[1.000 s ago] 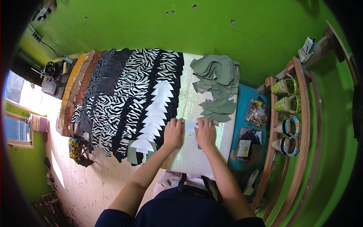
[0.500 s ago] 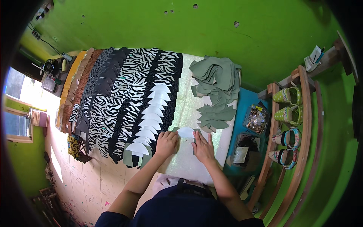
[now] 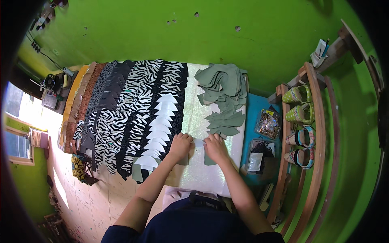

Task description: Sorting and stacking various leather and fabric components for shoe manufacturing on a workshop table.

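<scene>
A long cloth-covered worktable carries everything. The left hand and right hand rest near its front edge, both on a small pale cut fabric piece between them. Left of the hands, a row of overlapping white pointed pieces runs from the front edge toward the back. Further left lie rows of zebra-striped cut pieces. A heap of grey-green fabric pieces sits at the back right corner. A wooden shoe rack stands beyond the right edge.
</scene>
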Demonstrator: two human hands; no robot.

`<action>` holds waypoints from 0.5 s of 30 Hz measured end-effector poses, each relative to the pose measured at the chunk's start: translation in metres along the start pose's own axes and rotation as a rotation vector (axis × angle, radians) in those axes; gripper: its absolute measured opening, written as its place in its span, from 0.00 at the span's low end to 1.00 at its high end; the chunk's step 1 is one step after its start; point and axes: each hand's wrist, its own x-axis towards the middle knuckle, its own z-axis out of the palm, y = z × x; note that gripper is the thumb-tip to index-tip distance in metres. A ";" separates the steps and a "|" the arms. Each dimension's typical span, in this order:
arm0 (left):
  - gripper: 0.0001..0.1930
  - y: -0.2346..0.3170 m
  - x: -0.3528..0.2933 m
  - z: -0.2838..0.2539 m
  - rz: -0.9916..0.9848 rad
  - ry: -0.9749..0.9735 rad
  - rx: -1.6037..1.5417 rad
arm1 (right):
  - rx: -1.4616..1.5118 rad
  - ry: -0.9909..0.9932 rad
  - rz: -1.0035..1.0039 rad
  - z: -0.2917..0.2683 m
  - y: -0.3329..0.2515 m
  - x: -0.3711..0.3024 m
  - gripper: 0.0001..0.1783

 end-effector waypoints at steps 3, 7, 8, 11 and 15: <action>0.10 -0.004 -0.014 -0.017 0.010 0.057 -0.262 | 0.196 0.118 0.023 -0.013 -0.004 -0.008 0.08; 0.10 -0.009 -0.051 -0.053 -0.069 0.152 -0.583 | 0.516 0.178 0.150 -0.037 -0.044 -0.017 0.08; 0.11 -0.009 -0.063 -0.071 -0.118 0.173 -0.581 | 0.594 0.197 0.166 -0.040 -0.060 -0.017 0.09; 0.12 -0.030 -0.102 -0.089 -0.244 0.238 -0.742 | 0.699 0.297 0.106 -0.034 -0.112 -0.019 0.10; 0.12 -0.067 -0.154 -0.092 -0.333 0.270 -0.663 | 0.778 0.272 0.132 0.021 -0.156 -0.028 0.12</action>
